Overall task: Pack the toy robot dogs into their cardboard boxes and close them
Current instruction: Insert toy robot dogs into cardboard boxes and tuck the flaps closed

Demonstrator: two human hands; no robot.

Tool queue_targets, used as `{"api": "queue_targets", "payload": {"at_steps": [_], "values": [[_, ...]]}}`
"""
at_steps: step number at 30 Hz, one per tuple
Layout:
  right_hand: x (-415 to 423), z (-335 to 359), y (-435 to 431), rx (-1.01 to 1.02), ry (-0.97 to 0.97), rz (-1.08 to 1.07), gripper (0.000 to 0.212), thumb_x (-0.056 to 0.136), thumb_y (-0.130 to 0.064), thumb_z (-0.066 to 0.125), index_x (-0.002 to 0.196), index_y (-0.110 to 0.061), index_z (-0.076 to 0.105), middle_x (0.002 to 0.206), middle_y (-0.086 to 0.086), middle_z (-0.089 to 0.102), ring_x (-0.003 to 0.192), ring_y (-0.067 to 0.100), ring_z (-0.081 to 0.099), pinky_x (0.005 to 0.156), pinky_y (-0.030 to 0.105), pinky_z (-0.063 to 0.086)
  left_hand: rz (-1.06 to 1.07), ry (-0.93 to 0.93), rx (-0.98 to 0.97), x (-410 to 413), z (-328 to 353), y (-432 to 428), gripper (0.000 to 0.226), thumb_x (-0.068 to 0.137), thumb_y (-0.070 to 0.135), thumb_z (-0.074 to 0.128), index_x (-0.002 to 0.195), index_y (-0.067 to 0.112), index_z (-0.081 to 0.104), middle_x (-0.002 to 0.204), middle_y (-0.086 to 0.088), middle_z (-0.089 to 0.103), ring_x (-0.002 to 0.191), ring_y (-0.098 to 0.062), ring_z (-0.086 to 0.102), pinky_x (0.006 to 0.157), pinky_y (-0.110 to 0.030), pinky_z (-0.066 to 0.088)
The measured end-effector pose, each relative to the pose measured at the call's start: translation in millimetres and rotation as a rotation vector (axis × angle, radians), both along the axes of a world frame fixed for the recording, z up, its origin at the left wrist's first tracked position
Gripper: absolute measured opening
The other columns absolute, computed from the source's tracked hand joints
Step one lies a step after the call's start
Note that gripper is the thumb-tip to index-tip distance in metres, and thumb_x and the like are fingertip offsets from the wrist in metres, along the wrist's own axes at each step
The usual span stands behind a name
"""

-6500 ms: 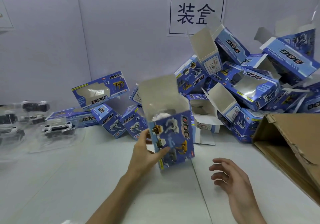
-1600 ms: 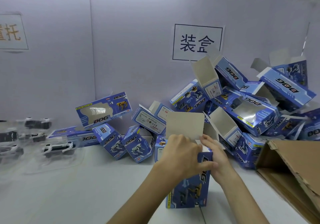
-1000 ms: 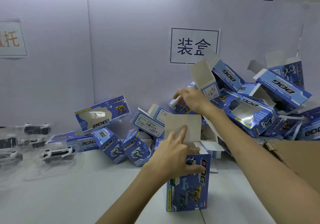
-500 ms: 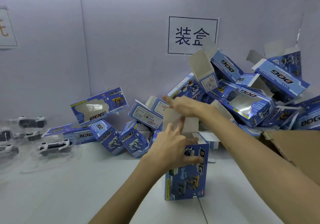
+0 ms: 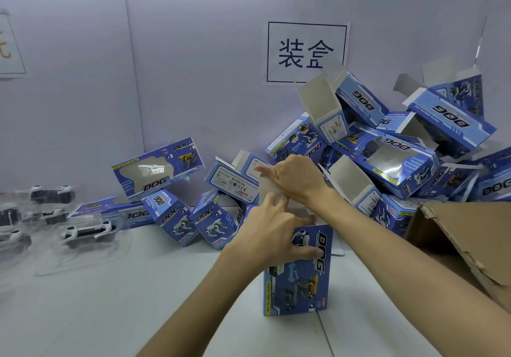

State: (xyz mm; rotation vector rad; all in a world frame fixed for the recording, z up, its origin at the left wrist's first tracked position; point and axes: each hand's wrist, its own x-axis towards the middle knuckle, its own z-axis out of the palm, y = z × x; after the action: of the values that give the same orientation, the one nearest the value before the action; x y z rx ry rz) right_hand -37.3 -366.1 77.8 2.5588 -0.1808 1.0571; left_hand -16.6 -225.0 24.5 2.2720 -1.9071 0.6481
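The DOG box (image 5: 300, 282) stands on end on the white table (image 5: 138, 301) at near centre. The left hand (image 5: 269, 235) clasps its upper part, thumb across the printed front and the body of the box below the grip. The right hand (image 5: 297, 179) lies over the raised top flap (image 5: 267, 192) just above; I cannot tell whether it pinches or only presses.
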Motion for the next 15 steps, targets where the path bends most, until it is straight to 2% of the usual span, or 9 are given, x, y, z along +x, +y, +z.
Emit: {"api": "queue_targets", "payload": {"at_steps": [2, 5, 7, 8, 10, 12, 13, 14, 15], "values": [[3.3, -6.1, -4.8, -0.177, -0.139, 0.008, 0.071, 0.097, -0.054, 0.029, 0.037, -0.016, 0.036, 0.035, 0.002, 0.04, 0.032, 0.022, 0.047, 0.037, 0.023, 0.032, -0.006, 0.01, -0.002, 0.1, -1.0, 0.2, 0.073, 0.08, 0.082, 0.045, 0.145, 0.049, 0.039, 0.144, -0.004, 0.036, 0.097, -0.013, 0.019, 0.075, -0.032, 0.03], [6.0, -12.2, -12.0, -0.324, -0.278, 0.029, 0.065, 0.098, -0.044, 0.038, 0.041, -0.015, 0.051, 0.033, -0.001, 0.042, 0.025, 0.016, 0.04, 0.035, 0.018, 0.024, 0.0, 0.02, 0.003, -0.8, -1.4, 0.5, 0.074, 0.08, 0.082, 0.046, 0.146, 0.049, 0.036, 0.148, -0.006, 0.035, 0.108, -0.017, 0.029, 0.08, -0.033, 0.033], [4.4, -11.1, -12.3, -0.317, -0.249, 0.054, 0.067, 0.101, -0.045, 0.034, 0.045, -0.014, 0.054, 0.035, -0.001, 0.045, 0.027, 0.015, 0.042, 0.035, 0.018, 0.027, 0.007, 0.015, 0.006, -1.3, -0.7, 0.8, 0.075, 0.08, 0.081, 0.046, 0.147, 0.048, 0.035, 0.149, -0.006, 0.034, 0.116, -0.022, 0.032, 0.08, -0.034, 0.034], [4.9, -10.6, -10.3, -0.28, -0.215, 0.055, 0.073, 0.103, -0.05, 0.027, 0.045, -0.014, 0.054, 0.036, 0.0, 0.046, 0.03, 0.017, 0.046, 0.036, 0.02, 0.034, 0.008, 0.011, 0.004, -1.9, -0.8, 1.3, 0.075, 0.08, 0.082, 0.045, 0.147, 0.048, 0.036, 0.149, -0.006, 0.034, 0.117, -0.022, 0.031, 0.079, -0.033, 0.033], [5.3, -4.1, -6.6, -0.04, -0.067, 0.035, 0.078, 0.102, -0.058, 0.015, 0.046, -0.014, 0.047, 0.043, 0.001, 0.047, 0.042, 0.02, 0.052, 0.048, 0.032, 0.049, 0.007, 0.005, -0.002, -3.3, -1.4, 2.9, 0.076, 0.08, 0.082, 0.044, 0.147, 0.047, 0.036, 0.151, -0.007, 0.032, 0.118, -0.024, 0.031, 0.079, -0.034, 0.034], [2.8, 12.9, -7.0, 0.331, 0.129, 0.048, 0.073, 0.102, -0.06, 0.023, 0.054, -0.014, 0.054, 0.057, 0.001, 0.056, 0.06, 0.019, 0.057, 0.064, 0.036, 0.047, 0.02, 0.007, 0.004, -4.8, -1.8, 5.2, 0.077, 0.08, 0.083, 0.043, 0.148, 0.047, 0.032, 0.159, -0.011, 0.025, 0.125, -0.03, 0.031, 0.088, -0.039, 0.043], [-0.2, 23.1, -7.9, 0.495, 0.213, 0.077, 0.066, 0.102, -0.06, 0.028, 0.07, -0.016, 0.067, 0.073, 0.0, 0.066, 0.074, 0.017, 0.061, 0.07, 0.034, 0.045, 0.03, 0.005, 0.009, -5.9, -1.7, 6.7, 0.078, 0.08, 0.083, 0.042, 0.148, 0.048, 0.03, 0.16, -0.012, 0.024, 0.128, -0.033, 0.03, 0.092, -0.041, 0.045], [-5.0, 33.4, -9.8, 0.629, 0.291, 0.109, 0.056, 0.102, -0.058, 0.032, 0.095, -0.021, 0.074, 0.091, -0.004, 0.07, 0.088, 0.014, 0.062, 0.074, 0.031, 0.043, 0.035, -0.005, 0.009, -7.2, -1.8, 8.0, 0.078, 0.08, 0.083, 0.042, 0.148, 0.047, 0.028, 0.158, -0.011, 0.029, 0.129, -0.033, 0.031, 0.091, -0.042, 0.045], [-11.1, 42.9, -12.1, 0.721, 0.364, 0.132, 0.048, 0.102, -0.056, 0.035, 0.118, -0.026, 0.069, 0.104, -0.009, 0.069, 0.097, 0.011, 0.061, 0.075, 0.026, 0.042, 0.038, -0.021, 0.005, -9.1, -1.9, 9.4, 0.078, 0.081, 0.083, 0.043, 0.148, 0.046, 0.027, 0.153, -0.01, 0.037, 0.126, -0.032, 0.033, 0.087, -0.04, 0.045]]}}
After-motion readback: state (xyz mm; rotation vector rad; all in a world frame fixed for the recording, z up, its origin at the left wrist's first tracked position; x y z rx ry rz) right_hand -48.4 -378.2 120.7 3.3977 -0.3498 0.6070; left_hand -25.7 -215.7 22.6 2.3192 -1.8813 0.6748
